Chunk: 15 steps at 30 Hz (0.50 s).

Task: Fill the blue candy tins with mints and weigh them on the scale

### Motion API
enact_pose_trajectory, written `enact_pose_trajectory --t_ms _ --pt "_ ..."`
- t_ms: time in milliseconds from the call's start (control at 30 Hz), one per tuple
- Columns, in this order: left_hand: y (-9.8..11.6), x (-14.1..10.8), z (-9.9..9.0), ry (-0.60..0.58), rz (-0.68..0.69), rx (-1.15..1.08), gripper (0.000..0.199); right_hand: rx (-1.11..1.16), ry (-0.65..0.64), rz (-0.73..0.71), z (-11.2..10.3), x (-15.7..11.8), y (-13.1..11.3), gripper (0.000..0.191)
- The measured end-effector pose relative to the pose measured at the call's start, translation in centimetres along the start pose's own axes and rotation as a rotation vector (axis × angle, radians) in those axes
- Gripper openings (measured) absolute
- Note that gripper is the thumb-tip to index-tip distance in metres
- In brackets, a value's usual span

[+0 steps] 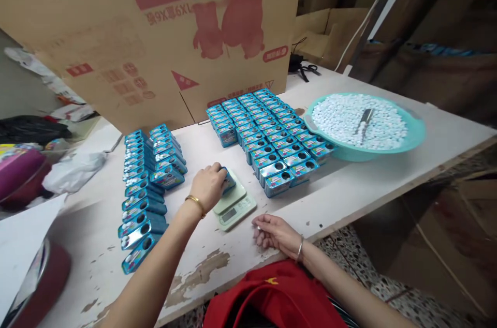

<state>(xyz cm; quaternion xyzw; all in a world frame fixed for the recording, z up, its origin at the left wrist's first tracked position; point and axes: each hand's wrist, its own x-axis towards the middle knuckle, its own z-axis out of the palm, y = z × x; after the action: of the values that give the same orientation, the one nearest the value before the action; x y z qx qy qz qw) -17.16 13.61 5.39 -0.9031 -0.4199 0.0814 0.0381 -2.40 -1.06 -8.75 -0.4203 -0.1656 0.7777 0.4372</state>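
My left hand (208,185) is closed round a small blue tin (229,181) on the pale green kitchen scale (235,209). Just right of the scale, my right hand (272,232) hovers near the table's front edge, fingers curled, with a small white piece (259,227) at the fingertips. Rows of blue tins with round openings (267,136) stand beyond the scale. More blue tins (143,198) stand in two columns at the left, some with white pieces in their openings. A turquoise basin (417,131) of small white pieces, with a metal scoop (364,121) on them, sits at the right.
A large cardboard box (163,59) rises behind the tins. At the left are a white plastic bag (73,173) and a red container (54,271). Black cords (305,69) lie by the box's right side. The white table (388,178) has peeled patches along its front edge.
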Motion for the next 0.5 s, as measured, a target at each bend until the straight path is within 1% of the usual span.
enact_pose_trajectory --t_ms 67,133,167,233,300,333,367,400,500 --pt "0.4 0.5 0.3 -0.002 0.003 -0.003 0.012 -0.001 -0.004 -0.013 -0.1 -0.1 0.0 0.055" --pt "0.0 0.1 0.5 0.037 0.001 -0.036 0.018 -0.001 -0.005 -0.024 -0.2 -0.1 0.0 0.055" --pt "-0.4 -0.4 0.6 0.092 0.003 -0.084 0.023 -0.002 -0.004 -0.026 -0.3 -0.1 0.0 0.055" --pt "-1.3 -2.0 0.9 0.264 -0.014 -0.241 0.031 -0.006 -0.001 -0.025 -0.4 -0.1 0.0 0.054" --pt "-2.0 -4.0 1.6 0.439 -0.099 -0.429 0.033 -0.015 0.006 -0.024 -0.5 0.0 0.2 0.053" --pt "-2.3 -5.0 2.2 0.492 -0.169 -0.508 0.032 -0.022 0.011 -0.025 -0.6 0.0 0.3 0.052" --pt "-2.4 -6.0 3.0 0.52 -0.246 -0.577 0.032 -0.031 0.016 -0.028 -0.6 0.0 0.3 0.051" --pt "-2.5 -7.0 4.0 0.523 -0.318 -0.641 0.032 -0.041 0.022 -0.033 -0.6 0.0 0.4 0.05" --pt "-2.0 -9.2 7.5 0.457 -0.489 -0.811 0.035 -0.079 0.038 -0.047 -0.4 0.0 0.4 0.048"
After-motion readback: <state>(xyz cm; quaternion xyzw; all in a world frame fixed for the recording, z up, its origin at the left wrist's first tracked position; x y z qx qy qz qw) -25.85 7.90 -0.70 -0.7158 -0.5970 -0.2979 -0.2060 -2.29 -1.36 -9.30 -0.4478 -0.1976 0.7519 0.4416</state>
